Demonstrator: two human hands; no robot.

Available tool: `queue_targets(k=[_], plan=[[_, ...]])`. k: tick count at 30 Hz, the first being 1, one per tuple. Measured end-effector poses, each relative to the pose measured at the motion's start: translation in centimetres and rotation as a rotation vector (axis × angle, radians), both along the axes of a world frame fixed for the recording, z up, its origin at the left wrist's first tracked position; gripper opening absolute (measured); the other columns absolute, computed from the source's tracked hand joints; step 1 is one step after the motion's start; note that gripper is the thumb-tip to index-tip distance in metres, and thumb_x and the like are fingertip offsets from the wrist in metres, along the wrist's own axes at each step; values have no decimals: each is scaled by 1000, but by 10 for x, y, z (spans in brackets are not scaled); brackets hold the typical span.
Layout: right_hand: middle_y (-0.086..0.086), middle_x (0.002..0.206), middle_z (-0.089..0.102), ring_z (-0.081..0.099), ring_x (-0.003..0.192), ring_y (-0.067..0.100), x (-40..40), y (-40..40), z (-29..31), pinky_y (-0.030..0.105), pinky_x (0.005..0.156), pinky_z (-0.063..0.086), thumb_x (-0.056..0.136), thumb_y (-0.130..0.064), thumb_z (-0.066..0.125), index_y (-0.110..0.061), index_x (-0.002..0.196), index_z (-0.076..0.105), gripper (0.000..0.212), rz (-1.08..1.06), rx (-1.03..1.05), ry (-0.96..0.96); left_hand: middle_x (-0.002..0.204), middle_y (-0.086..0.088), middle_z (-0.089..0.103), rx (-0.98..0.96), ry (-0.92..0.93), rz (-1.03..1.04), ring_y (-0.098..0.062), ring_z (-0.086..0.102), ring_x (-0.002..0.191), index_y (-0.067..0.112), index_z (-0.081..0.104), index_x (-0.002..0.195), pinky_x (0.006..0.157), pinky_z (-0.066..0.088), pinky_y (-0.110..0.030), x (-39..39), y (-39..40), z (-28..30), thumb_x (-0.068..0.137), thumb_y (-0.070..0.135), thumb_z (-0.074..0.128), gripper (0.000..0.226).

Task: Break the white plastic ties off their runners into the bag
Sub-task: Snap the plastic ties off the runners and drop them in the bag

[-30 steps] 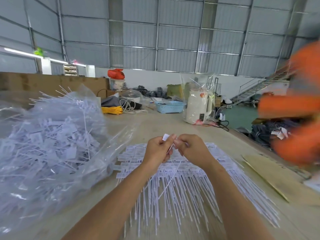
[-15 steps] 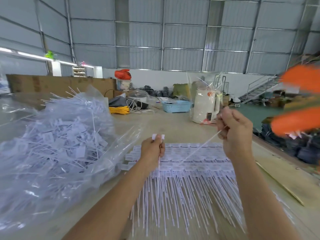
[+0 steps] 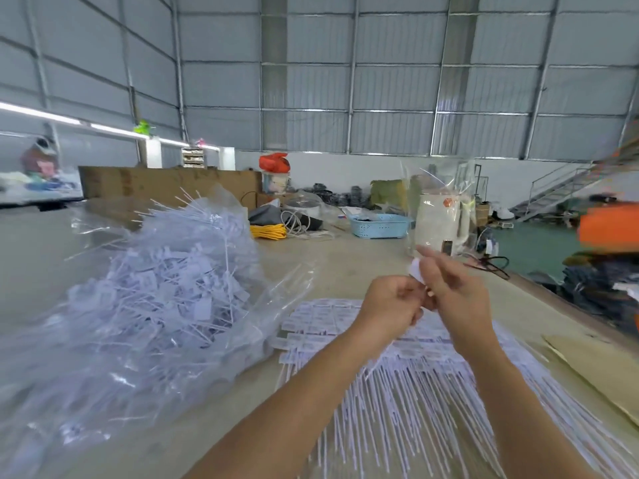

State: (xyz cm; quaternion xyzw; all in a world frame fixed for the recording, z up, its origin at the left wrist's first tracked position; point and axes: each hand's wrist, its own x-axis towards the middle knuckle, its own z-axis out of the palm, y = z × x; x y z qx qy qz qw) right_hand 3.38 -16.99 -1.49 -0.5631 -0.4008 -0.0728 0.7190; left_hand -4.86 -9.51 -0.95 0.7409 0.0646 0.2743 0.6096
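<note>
— Over the table (image 3: 349,261), both hands are up and close together, above the ties (image 3: 397,368) that lie fanned out flat.

— What is each one doing?

— Left hand (image 3: 389,305) has its fingers curled in, knuckles toward us. Right hand (image 3: 449,288) sits just beside it, touching it, fingers bent, with a small white tab (image 3: 415,269) showing at its fingertips. It pinches that tab. Whether the left hand grips the same piece I cannot tell; the spot between them is blurred.

— And the bag?

— Bag (image 3: 145,305) is on the left side of the table, clear plastic, heaped with loose white ties, some stems poking out at the top. Its open mouth faces right, toward the fanned ties, and its edge lies just beside their near tabs.

— How do the ties on the table lie?

— Tab ends away from the person, thin stems running toward the near edge, in rows. Both forearms cross above them.

— Anything else around?

— Cardboard (image 3: 594,368) lies at the right edge of the table. Farther back stand a blue basket (image 3: 378,225), a yellow coil (image 3: 268,231), and a white jug (image 3: 439,223) in clear wrap. Something orange (image 3: 610,229) blurs at the far right.
</note>
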Motion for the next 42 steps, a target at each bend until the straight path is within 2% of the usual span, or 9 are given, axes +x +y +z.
queue_targets(k=[8, 14, 19, 29, 31, 33, 36, 39, 42], plan=[[3, 76, 65, 52, 46, 9, 10, 6, -8, 18, 39, 38, 90, -34, 55, -10, 97, 66, 27, -13, -3, 180, 66, 14, 62, 339, -655, 386, 2, 54, 55, 23, 65, 92, 59, 49, -14, -81, 28, 88, 95, 5, 52, 22], [3, 75, 64, 52, 47, 11, 7, 12, -11, 22, 41, 37, 94, -20, 53, -10, 100, 64, 15, 2, -76, 92, 78, -2, 70, 822, -43, 886, -7, 60, 66, 4, 71, 97, 65, 42, -19, -159, 139, 70, 94, 9, 55, 18], [5, 78, 64, 53, 51, 14, 7, 21, -24, 14, 44, 40, 94, -13, 55, -11, 102, 62, 12, -56, -237, -8, 91, -11, 70, 895, 419, 749, -31, 63, 87, 6, 72, 95, 75, 43, -29, -156, 171, 28, 94, 10, 55, 18], [-3, 87, 59, 51, 65, 6, 11, 34, -49, 25, 67, 40, 92, -23, 59, -15, 106, 63, 17, -180, -609, -249, 123, 3, 62, 1150, 813, 756, -21, 52, 117, 25, 65, 116, 99, 40, -36, -142, 151, 31, 96, 29, 53, 24], [-7, 84, 57, 51, 63, 5, 13, 34, -49, 26, 66, 41, 91, -23, 59, -16, 105, 63, 16, -200, -604, -249, 118, -2, 62, 1270, 689, 907, -25, 52, 115, 22, 65, 115, 95, 38, -39, -141, 133, 44, 96, 31, 52, 25], [-7, 84, 57, 52, 64, 9, 17, 33, -47, 27, 66, 44, 91, -21, 59, -16, 105, 64, 16, -245, -601, -228, 100, -8, 67, 1298, 151, 948, -29, 60, 96, 14, 71, 101, 84, 45, -39, -136, 108, 51, 93, 20, 56, 18], [-2, 93, 63, 56, 73, 15, 25, 27, -48, 24, 66, 40, 91, -18, 57, -15, 107, 64, 17, -329, -668, -221, 79, 3, 69, 1105, -242, 495, -8, 61, 70, 14, 72, 88, 64, 47, -21, -109, 61, 42, 89, 14, 57, 16], [3, 111, 65, 58, 99, 22, 30, 20, -53, 28, 79, 46, 91, -18, 55, -15, 111, 64, 22, -389, -875, -314, 102, 2, 69, 988, 239, 106, -3, 62, 85, 18, 69, 108, 74, 49, -15, -58, 44, 3, 96, 12, 49, 24], [3, 125, 57, 52, 116, 24, 32, 17, -57, 37, 97, 43, 94, -28, 50, -20, 117, 62, 27, -357, -1137, -366, 125, -10, 57, 1201, 692, 166, -24, 55, 112, 12, 61, 121, 92, 45, -31, -21, 71, -34, 93, 1, 45, 35]])
